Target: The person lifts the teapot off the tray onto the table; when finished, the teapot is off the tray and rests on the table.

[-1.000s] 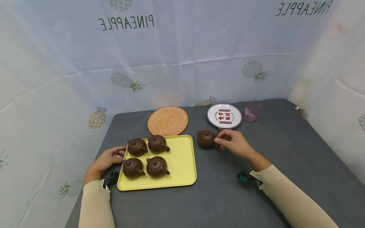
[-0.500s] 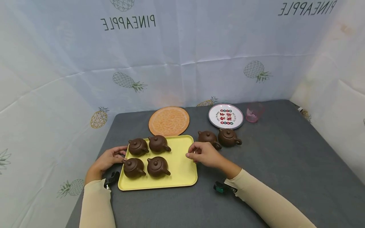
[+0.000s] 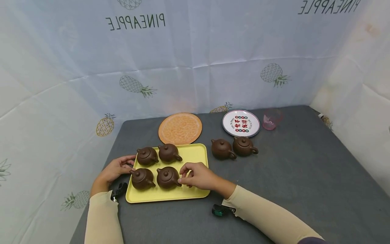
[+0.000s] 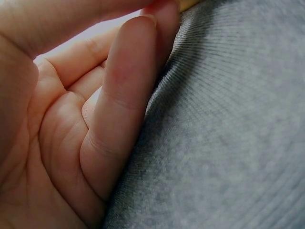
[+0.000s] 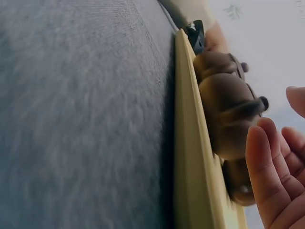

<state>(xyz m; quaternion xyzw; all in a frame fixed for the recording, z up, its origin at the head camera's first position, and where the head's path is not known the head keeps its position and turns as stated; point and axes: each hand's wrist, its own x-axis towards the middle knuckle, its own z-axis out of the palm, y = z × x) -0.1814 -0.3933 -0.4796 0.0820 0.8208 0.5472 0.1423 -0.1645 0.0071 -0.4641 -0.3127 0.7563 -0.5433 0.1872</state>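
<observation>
Four brown teapots stand on the left part of a yellow tray (image 3: 195, 189), in two rows. At the tray's left edge, my left hand (image 3: 114, 171) rests its fingertips beside the rim; the left wrist view shows the hand (image 4: 95, 105) loosely bent near a bit of yellow rim (image 4: 189, 5). My right hand (image 3: 198, 176) hovers over the tray, its thumb close to the handle of the front right teapot (image 3: 167, 178). In the right wrist view a gap parts the thumb and fingers (image 5: 261, 157), nothing between them, with a teapot (image 5: 224, 102) alongside; contact is unclear.
Right of the tray, two more brown teapots (image 3: 221, 149) (image 3: 242, 146) stand side by side on the grey table (image 3: 289, 179). Behind are an orange round mat (image 3: 180, 128), a white plate (image 3: 241, 123) with red lettering and a pink clear cup (image 3: 269, 122).
My right hand has let go of the left one of the two teapots outside the tray and moved left and nearer, over the tray. My left hand has stayed at the tray's edge.
</observation>
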